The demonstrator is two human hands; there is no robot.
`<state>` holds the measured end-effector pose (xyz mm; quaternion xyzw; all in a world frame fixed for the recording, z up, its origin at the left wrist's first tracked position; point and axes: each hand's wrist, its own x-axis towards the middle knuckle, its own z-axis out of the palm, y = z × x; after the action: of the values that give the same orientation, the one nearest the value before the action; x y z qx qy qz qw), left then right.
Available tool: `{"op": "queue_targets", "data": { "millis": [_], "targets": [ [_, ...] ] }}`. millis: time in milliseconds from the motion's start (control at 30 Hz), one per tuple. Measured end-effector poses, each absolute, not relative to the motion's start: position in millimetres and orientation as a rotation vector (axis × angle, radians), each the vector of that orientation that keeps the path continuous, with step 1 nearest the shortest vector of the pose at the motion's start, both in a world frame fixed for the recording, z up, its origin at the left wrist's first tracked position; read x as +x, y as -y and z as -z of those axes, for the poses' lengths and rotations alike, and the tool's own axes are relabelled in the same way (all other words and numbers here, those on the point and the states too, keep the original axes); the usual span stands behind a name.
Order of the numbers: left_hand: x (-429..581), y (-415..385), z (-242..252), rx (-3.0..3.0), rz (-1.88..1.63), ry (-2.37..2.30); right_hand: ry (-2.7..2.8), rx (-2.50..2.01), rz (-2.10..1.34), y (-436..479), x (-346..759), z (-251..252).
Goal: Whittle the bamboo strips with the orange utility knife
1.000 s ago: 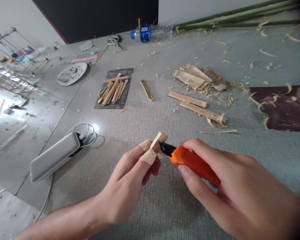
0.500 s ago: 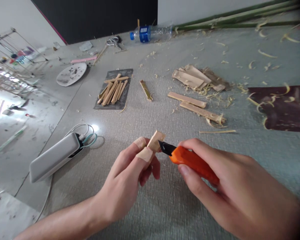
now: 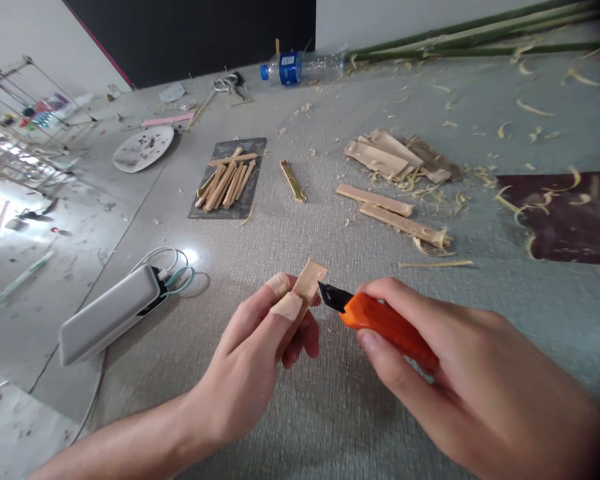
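Pinched in my left hand (image 3: 260, 347) is a short, flat bamboo strip (image 3: 312, 275), its far end sticking out past the taped thumb and finger. My right hand (image 3: 460, 367) is closed around an orange utility knife (image 3: 385, 328). The knife's dark blade points left, its tip right beside the strip's right edge; whether they touch I cannot tell. Beyond my hands lie two loose bamboo strips (image 3: 375, 200) and a heap of wider bamboo pieces (image 3: 380, 157) among curled shavings.
Thin sticks (image 3: 225, 183) rest on a dark sheet (image 3: 196, 212). A power bank (image 3: 113, 310) with cables lies left of my hands. Farther off are a plate (image 3: 143, 150), scissors (image 3: 226, 83), a plastic bottle (image 3: 290, 69) and green bamboo poles (image 3: 460, 41). Dark red sandpaper (image 3: 570, 223) lies right.
The blade tip, earlier over the strip's face, is now at its right edge. The strip has turned slightly in my left hand, showing more of its length below the thumb.
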<state>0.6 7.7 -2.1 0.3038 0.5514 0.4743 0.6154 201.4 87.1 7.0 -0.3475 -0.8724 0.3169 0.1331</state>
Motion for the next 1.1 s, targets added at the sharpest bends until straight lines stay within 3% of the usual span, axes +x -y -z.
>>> {"op": "queue_targets", "data": {
  "millis": [533, 867, 1100],
  "targets": [
    [1.0, -8.8, 3.0, 0.619, -1.092, -1.269, 2.551, -0.909, -0.975, -87.5, 202.1, -7.1],
    [-0.4, -2.0, 9.3, 0.795, -1.112, -1.106, 2.509, -0.883, -1.009, -88.2, 200.3, -12.0],
    [3.0, -2.4, 8.5, 0.954, -1.068, -1.235, 2.5, -0.88, -0.993, -87.9, 202.8, -9.5]
  ]
}}
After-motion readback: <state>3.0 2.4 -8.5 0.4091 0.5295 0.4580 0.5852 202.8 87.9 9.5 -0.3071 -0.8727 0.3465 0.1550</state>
